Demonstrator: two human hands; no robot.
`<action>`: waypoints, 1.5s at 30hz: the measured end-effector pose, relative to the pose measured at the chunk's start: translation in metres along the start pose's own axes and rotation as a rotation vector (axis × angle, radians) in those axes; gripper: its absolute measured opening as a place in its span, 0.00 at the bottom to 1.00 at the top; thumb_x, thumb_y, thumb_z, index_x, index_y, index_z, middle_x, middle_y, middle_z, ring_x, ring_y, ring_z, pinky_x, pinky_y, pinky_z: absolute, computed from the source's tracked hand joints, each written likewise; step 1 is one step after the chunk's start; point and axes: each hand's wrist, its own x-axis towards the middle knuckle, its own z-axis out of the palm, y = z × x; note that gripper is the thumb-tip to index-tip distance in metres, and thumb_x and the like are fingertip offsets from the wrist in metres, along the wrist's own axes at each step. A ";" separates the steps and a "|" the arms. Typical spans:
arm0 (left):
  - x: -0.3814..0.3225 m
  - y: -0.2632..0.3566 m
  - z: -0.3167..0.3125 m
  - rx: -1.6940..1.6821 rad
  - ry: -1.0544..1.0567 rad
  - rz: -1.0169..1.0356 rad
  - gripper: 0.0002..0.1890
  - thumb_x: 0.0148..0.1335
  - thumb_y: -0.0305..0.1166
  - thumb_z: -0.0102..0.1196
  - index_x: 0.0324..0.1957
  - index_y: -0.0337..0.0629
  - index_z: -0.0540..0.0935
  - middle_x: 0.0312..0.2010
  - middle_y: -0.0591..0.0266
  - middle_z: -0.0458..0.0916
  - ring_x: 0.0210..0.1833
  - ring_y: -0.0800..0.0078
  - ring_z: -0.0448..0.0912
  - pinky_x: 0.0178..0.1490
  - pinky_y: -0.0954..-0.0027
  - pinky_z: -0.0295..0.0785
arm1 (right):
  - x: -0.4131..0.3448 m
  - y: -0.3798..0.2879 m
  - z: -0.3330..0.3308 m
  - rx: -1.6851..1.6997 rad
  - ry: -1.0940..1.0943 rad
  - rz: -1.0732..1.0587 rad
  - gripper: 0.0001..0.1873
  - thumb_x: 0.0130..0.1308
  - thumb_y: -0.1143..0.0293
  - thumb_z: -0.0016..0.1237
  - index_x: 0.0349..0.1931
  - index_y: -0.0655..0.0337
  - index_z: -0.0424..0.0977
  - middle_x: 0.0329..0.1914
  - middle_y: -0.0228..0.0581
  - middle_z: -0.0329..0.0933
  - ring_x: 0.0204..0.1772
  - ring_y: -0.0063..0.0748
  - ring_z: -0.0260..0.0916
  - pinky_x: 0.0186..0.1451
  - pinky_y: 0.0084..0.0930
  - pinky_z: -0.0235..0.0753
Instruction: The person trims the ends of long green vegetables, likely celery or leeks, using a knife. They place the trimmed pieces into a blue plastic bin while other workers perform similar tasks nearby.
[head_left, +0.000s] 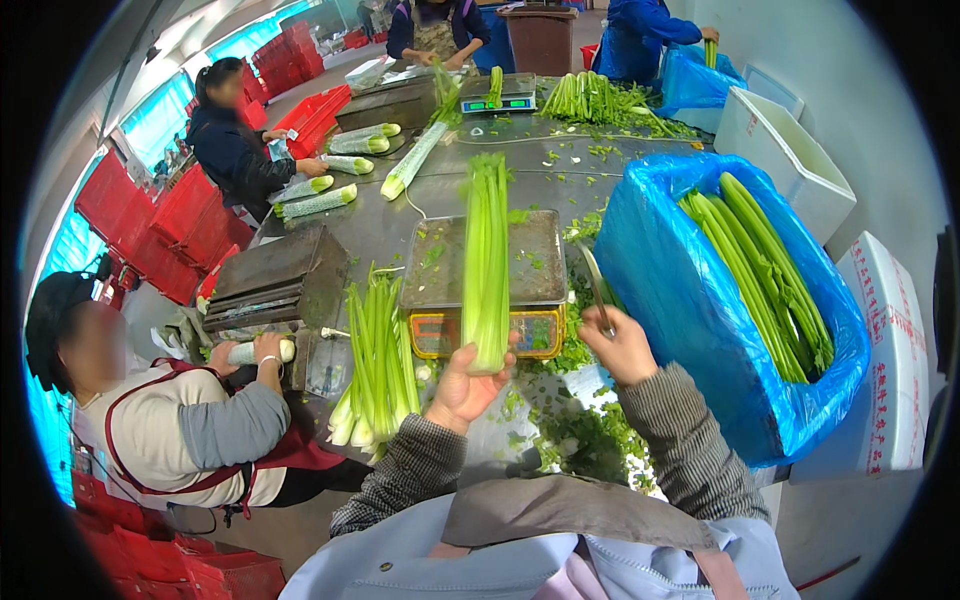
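Note:
My left hand (470, 384) grips a bunch of celery (486, 255) by its pale base, its stalks pointing away from me over a digital scale (551, 262) with a metal pan. In my right hand (619, 346) is a knife (595, 281), its curved blade pointing away, right of the scale. Several trimmed celery stalks (375, 352) lie in a pile left of the scale. Long celery stalks (765, 277) fill part of a box lined with blue plastic (675, 315) at the right. Cut leaves (581, 435) litter the metal table between my forearms.
At the left, a person (172, 427) holds a wrapped celery bunch by a wrapping station (262, 285). Another person (236, 142) stands beyond, near netted bunches (319, 202). Two more work across the table, by a second scale (499, 103) and a celery pile (592, 97). White foam boxes (787, 150) stand right.

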 end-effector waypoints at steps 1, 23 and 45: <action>0.004 0.002 -0.010 -0.003 0.014 0.004 0.34 0.55 0.40 0.58 0.61 0.38 0.62 0.56 0.53 0.69 0.47 0.67 0.74 0.44 0.73 0.76 | -0.007 0.009 -0.003 -0.063 -0.047 0.079 0.15 0.57 0.64 0.55 0.39 0.67 0.74 0.34 0.42 0.78 0.39 0.27 0.74 0.42 0.25 0.72; 0.050 -0.004 -0.115 -0.239 0.136 -0.144 0.47 0.55 0.72 0.31 0.63 0.40 0.62 0.58 0.50 0.68 0.53 0.63 0.73 0.50 0.63 0.72 | -0.045 0.021 -0.032 0.273 -0.215 0.482 0.14 0.55 0.68 0.56 0.38 0.68 0.75 0.24 0.33 0.74 0.26 0.19 0.68 0.30 0.19 0.68; 0.057 -0.015 -0.103 -0.540 0.023 -0.153 0.50 0.51 0.76 0.27 0.59 0.41 0.65 0.58 0.44 0.65 0.53 0.57 0.73 0.50 0.60 0.74 | -0.105 0.086 0.032 -0.179 -0.322 0.790 0.17 0.58 0.61 0.56 0.42 0.62 0.74 0.22 0.35 0.76 0.23 0.22 0.70 0.27 0.23 0.69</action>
